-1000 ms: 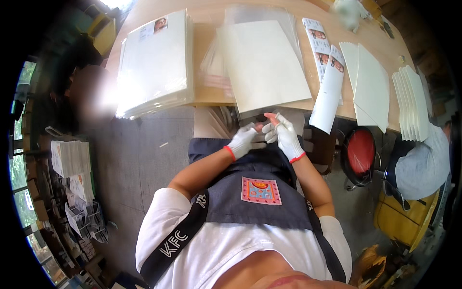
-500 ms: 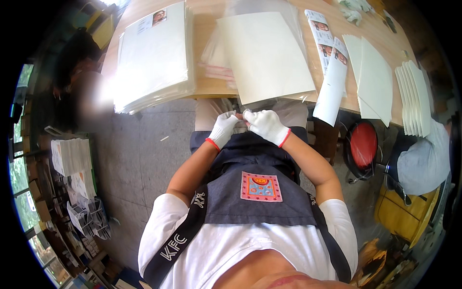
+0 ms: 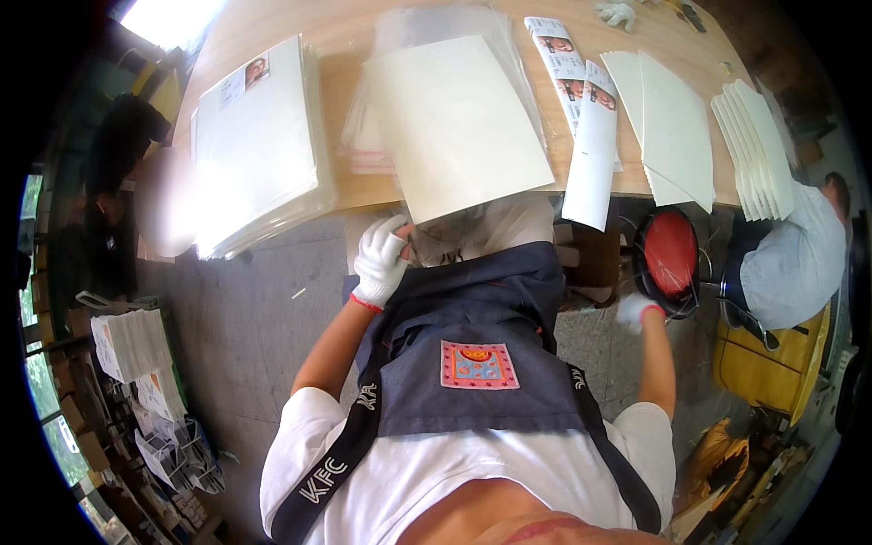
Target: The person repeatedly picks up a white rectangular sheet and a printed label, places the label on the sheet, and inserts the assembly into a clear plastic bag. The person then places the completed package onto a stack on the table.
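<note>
One tabletop (image 3: 343, 59), two gloved hands (image 3: 379, 263) (image 3: 635, 313)

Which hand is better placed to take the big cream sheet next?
Likely the left hand: it's close to the cream sheet; the right hand, blurred, is farther off by the red seat.

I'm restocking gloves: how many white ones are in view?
3: one glove on the left hand, one on the right hand, and a loose glove on the table toward its far side. Others may be cut off above.
</note>
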`<state>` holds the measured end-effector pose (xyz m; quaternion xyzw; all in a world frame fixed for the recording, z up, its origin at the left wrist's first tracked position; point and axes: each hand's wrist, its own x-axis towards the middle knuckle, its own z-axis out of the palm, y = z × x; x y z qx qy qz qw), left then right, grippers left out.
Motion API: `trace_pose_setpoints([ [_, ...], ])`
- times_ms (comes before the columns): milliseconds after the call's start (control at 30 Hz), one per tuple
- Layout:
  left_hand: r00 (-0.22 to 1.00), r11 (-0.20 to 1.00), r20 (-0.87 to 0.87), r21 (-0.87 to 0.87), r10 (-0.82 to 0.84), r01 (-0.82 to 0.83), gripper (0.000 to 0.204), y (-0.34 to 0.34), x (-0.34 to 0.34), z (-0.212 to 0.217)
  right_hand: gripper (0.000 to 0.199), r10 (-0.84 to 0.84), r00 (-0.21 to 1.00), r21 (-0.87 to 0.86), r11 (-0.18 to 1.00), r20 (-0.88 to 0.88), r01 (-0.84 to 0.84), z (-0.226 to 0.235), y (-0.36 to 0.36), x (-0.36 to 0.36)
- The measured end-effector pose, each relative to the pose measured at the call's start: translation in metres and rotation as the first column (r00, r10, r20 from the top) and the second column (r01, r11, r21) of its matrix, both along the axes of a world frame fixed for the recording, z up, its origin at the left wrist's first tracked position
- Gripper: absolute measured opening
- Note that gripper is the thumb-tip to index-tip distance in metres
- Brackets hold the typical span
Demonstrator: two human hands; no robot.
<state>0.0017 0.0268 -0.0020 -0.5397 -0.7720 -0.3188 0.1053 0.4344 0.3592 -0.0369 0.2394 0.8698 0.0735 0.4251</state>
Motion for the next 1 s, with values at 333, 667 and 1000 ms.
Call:
trace_pose_setpoints([
  [333,0.945,0.961,-0.204,0.051,-0.255,0.27,0.026,0.025,-0.012,0.007,0.048,0.278,0.292,0.194,0.939,-0.915,-0.284,0.094,-0.088,-0.237],
  [667,0.452,0.844,0.857,0.041,0.245,-0.535,0.016,-0.015,-0.005,-0.041,0.023,-0.683,-0.011,-0.665,0.708,-0.73,0.236,0.024,-0.093,-0.26],
  [1000,-0.089,0.944,0.995,0.016,-0.048,-0.328,0.015,-0.061,0.017,-0.029,0.013,-0.823,-0.344,-0.891,-0.438,0.452,-0.122,-0.018,-0.09,-0.203],
])
